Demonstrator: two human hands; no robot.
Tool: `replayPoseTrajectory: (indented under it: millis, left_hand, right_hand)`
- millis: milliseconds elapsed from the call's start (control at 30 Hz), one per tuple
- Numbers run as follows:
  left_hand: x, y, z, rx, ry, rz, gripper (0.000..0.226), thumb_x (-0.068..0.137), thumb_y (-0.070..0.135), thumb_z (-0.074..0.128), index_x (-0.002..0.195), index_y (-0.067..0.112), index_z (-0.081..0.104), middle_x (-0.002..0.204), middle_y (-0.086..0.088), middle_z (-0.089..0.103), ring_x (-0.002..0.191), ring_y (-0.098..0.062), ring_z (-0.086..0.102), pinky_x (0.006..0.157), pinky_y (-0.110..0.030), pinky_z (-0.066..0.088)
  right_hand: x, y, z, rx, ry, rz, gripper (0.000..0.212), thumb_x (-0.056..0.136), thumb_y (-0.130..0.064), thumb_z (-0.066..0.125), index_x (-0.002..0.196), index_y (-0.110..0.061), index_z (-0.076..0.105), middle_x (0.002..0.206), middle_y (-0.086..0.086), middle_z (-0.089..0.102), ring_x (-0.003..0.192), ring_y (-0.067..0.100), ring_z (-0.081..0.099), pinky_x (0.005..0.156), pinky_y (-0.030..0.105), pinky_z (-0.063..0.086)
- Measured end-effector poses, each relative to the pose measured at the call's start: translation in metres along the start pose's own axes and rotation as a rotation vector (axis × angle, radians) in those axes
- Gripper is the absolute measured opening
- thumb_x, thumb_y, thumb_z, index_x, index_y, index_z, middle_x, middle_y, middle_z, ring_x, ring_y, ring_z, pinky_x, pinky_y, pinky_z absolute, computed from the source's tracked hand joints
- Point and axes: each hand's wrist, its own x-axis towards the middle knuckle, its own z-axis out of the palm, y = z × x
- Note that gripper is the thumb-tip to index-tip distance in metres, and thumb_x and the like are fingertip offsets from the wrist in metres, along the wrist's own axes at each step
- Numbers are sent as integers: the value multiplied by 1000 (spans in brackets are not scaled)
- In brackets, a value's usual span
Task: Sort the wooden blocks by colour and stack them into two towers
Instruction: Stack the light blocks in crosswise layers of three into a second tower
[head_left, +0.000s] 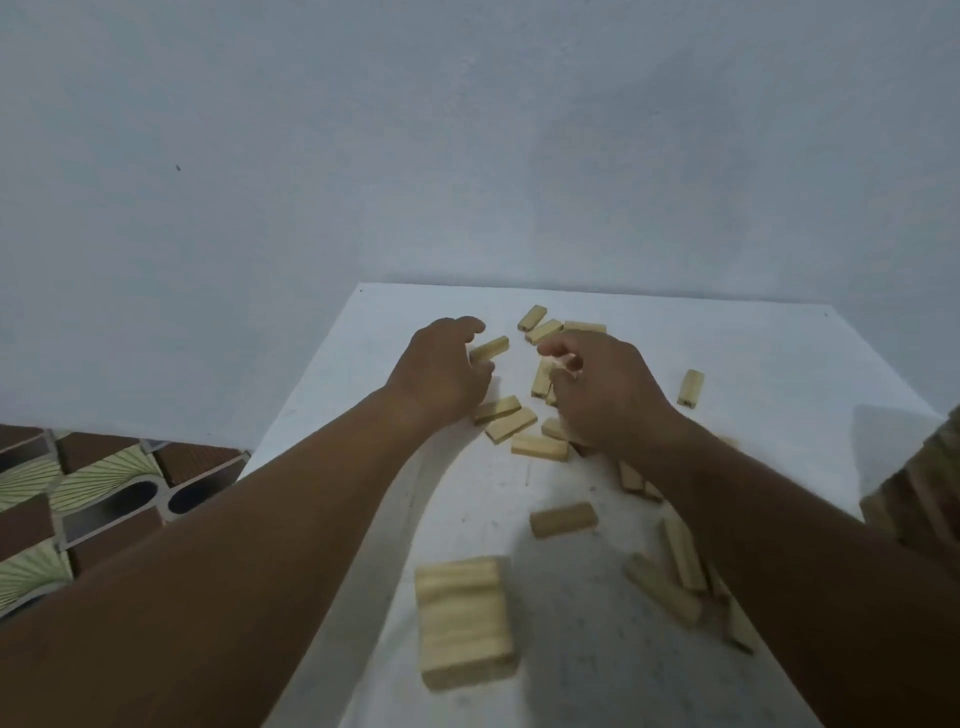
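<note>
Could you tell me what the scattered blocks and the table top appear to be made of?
The blocks look like pale, unpainted wood: yellowish tan with faint grain lines, clearest on the small stack near the camera. The table top is white, smooth and matte, with grey scuffs; probably laminate or painted board, though the picture cannot settle which.

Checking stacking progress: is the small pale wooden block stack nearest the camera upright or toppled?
Upright. The pale wooden block stack stands on the white table, layers squarely stacked, while loose blocks lie scattered around it.
</note>
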Motion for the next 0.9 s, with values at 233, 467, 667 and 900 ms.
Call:
replayPoseTrajectory:
  millis: [233,467,667,900]
  left_hand:
    - [50,-12,25,90,-4,36,21,92,16,54,102,14,72,100,-3,68,95,-20,61,75,-24,40]
    - [48,-33,5,-107,76,-66,13,91,23,59,85,19,70,89,12,67,82,-4,57,60,-12,33]
    - [19,-26,-18,-196,122,-97,14,91,25,59,82,22,70,87,12,68,83,-4,59,61,-17,36]
    - [-40,27,-49,-432,162,-116,15,90,33,64,80,24,70,81,12,67,70,-6,58,62,-24,41]
  right_hand:
    - [94,7,13,-253,-210,-19,53,93,-21,64,142,-27,43,153,1,29,133,21,41,103,33,40]
    - [119,-1,19,-508,-399,-85,32,82,4,63,114,4,65,116,21,66,104,34,65,89,47,54]
    - [105,-13,10,-329,-274,-153,28,83,-4,68,107,-17,73,107,-1,69,90,16,66,78,31,55]
    - [30,-35,-33,-21,-106,-157,26,81,-23,75,106,-30,73,102,-17,68,75,-19,53,66,-2,35]
